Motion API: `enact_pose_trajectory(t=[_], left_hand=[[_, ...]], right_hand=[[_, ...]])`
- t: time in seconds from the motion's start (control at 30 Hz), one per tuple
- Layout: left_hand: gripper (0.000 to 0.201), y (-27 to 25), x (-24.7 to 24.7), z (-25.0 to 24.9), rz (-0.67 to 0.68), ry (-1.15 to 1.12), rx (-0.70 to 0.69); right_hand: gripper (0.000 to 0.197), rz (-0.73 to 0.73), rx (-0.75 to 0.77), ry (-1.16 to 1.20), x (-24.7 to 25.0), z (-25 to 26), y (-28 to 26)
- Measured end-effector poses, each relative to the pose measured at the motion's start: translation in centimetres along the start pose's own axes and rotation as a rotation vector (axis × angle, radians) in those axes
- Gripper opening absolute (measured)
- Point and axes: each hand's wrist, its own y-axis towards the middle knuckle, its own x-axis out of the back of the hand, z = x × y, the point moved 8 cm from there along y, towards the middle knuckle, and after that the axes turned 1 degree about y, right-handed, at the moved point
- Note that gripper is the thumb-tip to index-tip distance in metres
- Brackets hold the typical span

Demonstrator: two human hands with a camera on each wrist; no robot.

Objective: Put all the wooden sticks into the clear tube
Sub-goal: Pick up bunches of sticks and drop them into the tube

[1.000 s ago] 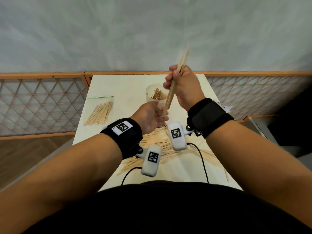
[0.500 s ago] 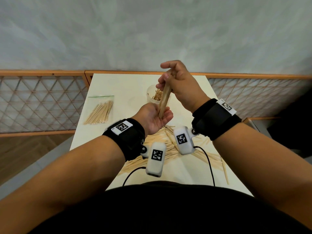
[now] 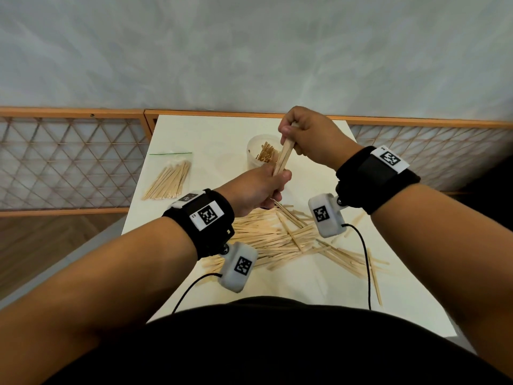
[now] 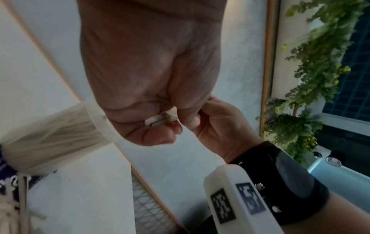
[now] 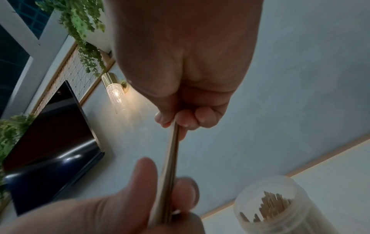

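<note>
Both hands' fingers (image 3: pixel 286 132) around sticks (image 3: pixel 282 158)

I have both forearms reaching forward from the bottom of the head view, each with a black wrist band carrying a white camera pod. My left hand (image 3: pixel 256 187) sits lower and nearer me, its fingers (image 4: pixel 160 136) and thumb curled round the bottom end of what both hands hold. My right hand (image 3: pixel 311 140) is raised above and beyond it, wrist bent, with its curled fingers (image 5: pixel 192 118) and thumb pinching the top end.
</note>
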Motion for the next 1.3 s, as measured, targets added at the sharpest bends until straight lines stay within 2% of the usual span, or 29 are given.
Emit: enact_pose_trajectory(t=[0.27,0.33,0.4,0.47,0.6,0.67,0.77,0.83,1.0,1.13,1.3], left_hand=[[0.022,1.4,2.0,0.7,0.048,0.056,0.033],[0.023,1.8,2.0,1.1,0.077,0.05,0.058],[0.024,2.3,2.0,1.3,0.065,0.062,0.064],[0.022,3.0,2.9,1.2,-0.006,0.119,0.044],[0.021,4.2,6.7,2.5,-0.216,0.247,0.081],[0.019,4.2,8.4,4.0,-0.266,0.285,0.136],[0.022,4.0,10.4,6.4,-0.306,0.294,0.215],[0.03,3.8,11.4,8.0,-0.328,0.283,0.27],[0.033,3.2,12.9,10.5,-0.325,0.268,0.332],[0.032,2.8,13.8,11.7,-0.345,0.246,0.368],[0.032,3.8,13.2,12.0,-0.328,0.276,0.368]], right_hand=[[0.011,0.243,-0.064,0.162,0.8,-0.4,1.6],[0.011,0.258,-0.076,0.107,0.7,-0.7,2.2],[0.01,0.251,-0.079,0.01,0.4,-0.9,2.9],[0.011,0.218,-0.091,-0.04,0.8,-0.9,4.3],[0.013,0.054,-0.064,-0.116,3.4,-0.1,7.8],[0.008,-0.019,-0.021,-0.218,3.7,0.5,9.4],[0.014,-0.039,0.099,-0.469,1.4,0.9,11.6],[0.021,0.037,0.167,-0.607,-1.7,0.3,12.9],[0.026,0.244,0.126,-0.74,-8.5,-4.5,14.8],[0.023,0.306,0.057,-0.682,-10.3,-7.5,15.2],[0.021,0.224,0.03,-0.505,-6.9,-7.8,15.0]])
